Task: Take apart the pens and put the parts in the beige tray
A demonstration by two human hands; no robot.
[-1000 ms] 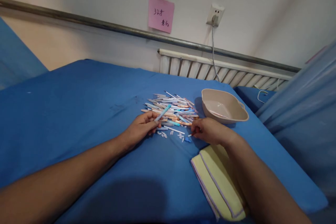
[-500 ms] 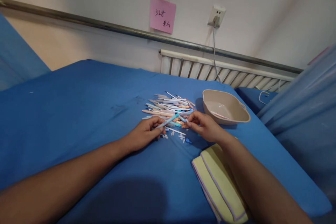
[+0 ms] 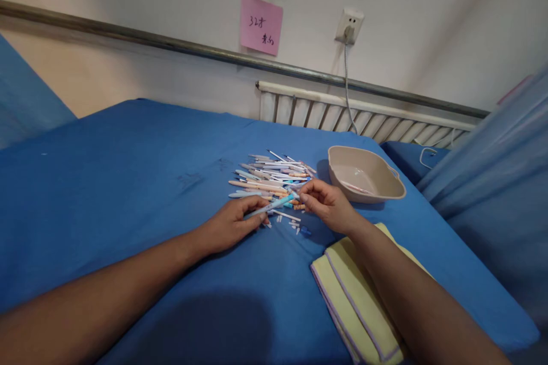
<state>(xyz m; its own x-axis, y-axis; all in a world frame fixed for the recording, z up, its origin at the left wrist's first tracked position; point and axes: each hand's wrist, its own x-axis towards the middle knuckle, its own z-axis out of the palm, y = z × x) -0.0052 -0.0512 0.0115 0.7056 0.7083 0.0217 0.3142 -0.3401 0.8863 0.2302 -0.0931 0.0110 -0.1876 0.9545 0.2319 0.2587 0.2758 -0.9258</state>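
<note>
Here the left hand [image 3: 233, 223] pinches a slim light-blue plastic pen [image 3: 270, 206] by its barrel, steadying it so the right hand [image 3: 327, 205] can pinch its far tip. Just beyond lies the heap of pastel pens [image 3: 269, 174] on the blue worktop [image 3: 128, 182]; a beige bowl [image 3: 363, 174] sits right, a folded yellow cloth [image 3: 355, 296] near.

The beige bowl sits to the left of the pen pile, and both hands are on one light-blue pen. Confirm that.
Not quite. The head view shows the beige bowl to the right of the pen pile, not the left. The rest holds: the left hand grips the light-blue pen and the right hand pinches its far end.
</note>
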